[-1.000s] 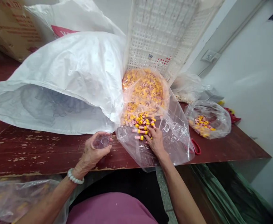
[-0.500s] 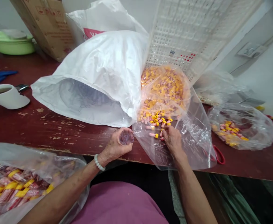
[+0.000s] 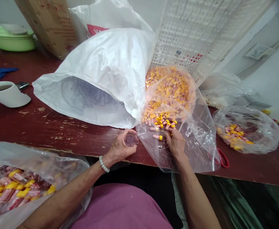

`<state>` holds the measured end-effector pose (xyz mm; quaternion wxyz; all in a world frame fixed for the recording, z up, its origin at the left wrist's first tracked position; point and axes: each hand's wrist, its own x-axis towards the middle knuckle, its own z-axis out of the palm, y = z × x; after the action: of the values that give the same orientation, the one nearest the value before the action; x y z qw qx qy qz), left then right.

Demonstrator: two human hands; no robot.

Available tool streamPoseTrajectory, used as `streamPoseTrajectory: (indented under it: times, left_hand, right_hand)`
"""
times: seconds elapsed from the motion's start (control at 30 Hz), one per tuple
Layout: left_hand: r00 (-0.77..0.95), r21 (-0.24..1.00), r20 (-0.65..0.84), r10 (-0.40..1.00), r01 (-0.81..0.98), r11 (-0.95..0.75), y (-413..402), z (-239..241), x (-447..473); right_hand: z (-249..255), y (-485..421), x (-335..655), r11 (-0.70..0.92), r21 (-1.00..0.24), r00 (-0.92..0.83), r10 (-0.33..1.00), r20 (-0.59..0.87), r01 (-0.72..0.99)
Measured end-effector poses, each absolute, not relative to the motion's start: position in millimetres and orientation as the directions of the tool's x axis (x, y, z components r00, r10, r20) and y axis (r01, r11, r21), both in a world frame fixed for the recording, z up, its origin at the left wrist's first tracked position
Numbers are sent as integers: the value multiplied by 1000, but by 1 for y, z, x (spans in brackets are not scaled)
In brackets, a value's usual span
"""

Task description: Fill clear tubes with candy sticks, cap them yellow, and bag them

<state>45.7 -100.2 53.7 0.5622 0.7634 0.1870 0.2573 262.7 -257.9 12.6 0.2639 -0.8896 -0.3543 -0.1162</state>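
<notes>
My left hand (image 3: 122, 145) is wrapped round a clear plastic cup (image 3: 130, 140), its round end facing me. Beside it, over the clear plastic bag (image 3: 196, 136), my right hand (image 3: 176, 141) is closed at the fingertips. A bit of yellow shows between them, seemingly a small yellow-capped vial, mostly hidden. Just left of those fingers lies a loose small vial (image 3: 157, 137) with pink-and-white contents. More such vials (image 3: 164, 122) spill from the big heap (image 3: 170, 90) inside the bag.
Left of the heap lies an open white sack (image 3: 106, 63) with clear things inside. A bag of larger yellow-capped tubes (image 3: 12, 187) is at lower left. A white cup of dark liquid (image 3: 8, 95), a smaller vial bag (image 3: 246, 130) and a white plastic crate (image 3: 189, 38) stand around.
Vials that lay by my right fingertips no longer show on the bag. My right hand has drawn its fingers together there. My left hand keeps the clear cup, barely moved.
</notes>
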Motion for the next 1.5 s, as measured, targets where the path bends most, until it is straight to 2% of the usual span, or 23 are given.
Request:
streamPoseTrajectory:
  times: [0.07, 0.13, 0.2, 0.27, 0.33, 0.43, 0.57, 0.67, 0.73, 0.8, 0.93, 1.0, 1.13, 1.2, 1.37, 1.43, 1.5]
  left_hand:
    - [814, 947, 188, 550, -2, -321, -101, 54, 46]
    - [832, 951, 161, 530, 12, -308, -104, 55, 46]
    - [849, 957, 128, 513, 30, -290, -108, 58, 46]
    - [860, 958, 115, 498, 37, -285, -113, 61, 46]
    - [873, 957, 108, 476, 38, -286, -118, 65, 46]
    - [880, 965, 102, 464, 26, -261, -123, 67, 46]
    - [890, 999, 29, 455, -5, -53, -127, 69, 46]
    - [908, 998, 20, 418, -44, 48, -130, 72, 47]
    - [896, 999, 41, 443, -27, -37, -130, 73, 47]
    - [872, 980, 72, 484, 28, -196, -128, 72, 48]
    - [857, 884, 151, 492, 106, -456, -123, 71, 48]
    - [858, 872, 142, 494, 128, -473, -123, 73, 49]
    - [877, 955, 27, 479, 119, -272, -126, 78, 52]
    - [888, 965, 1, 459, 120, -235, -127, 79, 54]
    - [858, 854, 104, 503, 182, -487, -128, 78, 56]
    - [862, 813, 112, 495, 207, -545, -125, 76, 56]
    - [860, 837, 95, 502, 204, -508, -120, 73, 56]
  right_hand:
    - [23, -255, 256, -604, -433, 743, 524, 417, 669]
    - [39, -249, 241, -522, -564, 768, 439, 465, 640]
    - [56, -239, 218, -302, -750, 803, 329, 497, 588]
    - [69, -229, 192, -87, -844, 821, 307, 482, 529]
    - [74, -220, 169, -15, -844, 790, 361, 496, 537]
    - [72, -219, 150, -16, -801, 722, 444, 530, 598]
    - [72, -232, 140, -29, -700, 585, 574, 573, 714]
    - [77, -240, 134, -55, -600, 504, 608, 614, 798]
    - [79, -242, 131, -77, -549, 468, 630, 620, 832]
    - [79, -242, 129, -102, -510, 438, 671, 599, 854]
    - [75, -243, 128, -139, -487, 437, 689, 579, 862]
    - [74, -245, 129, -146, -494, 449, 681, 578, 857]
    - [70, -250, 131, -177, -535, 505, 655, 562, 826]
    - [68, -252, 131, -196, -529, 513, 650, 560, 826]
    - [68, -249, 127, -188, -487, 468, 690, 552, 853]
    - [68, -248, 131, -148, -581, 492, 716, 495, 800]
    - [66, -250, 144, -115, -693, 552, 702, 450, 712]
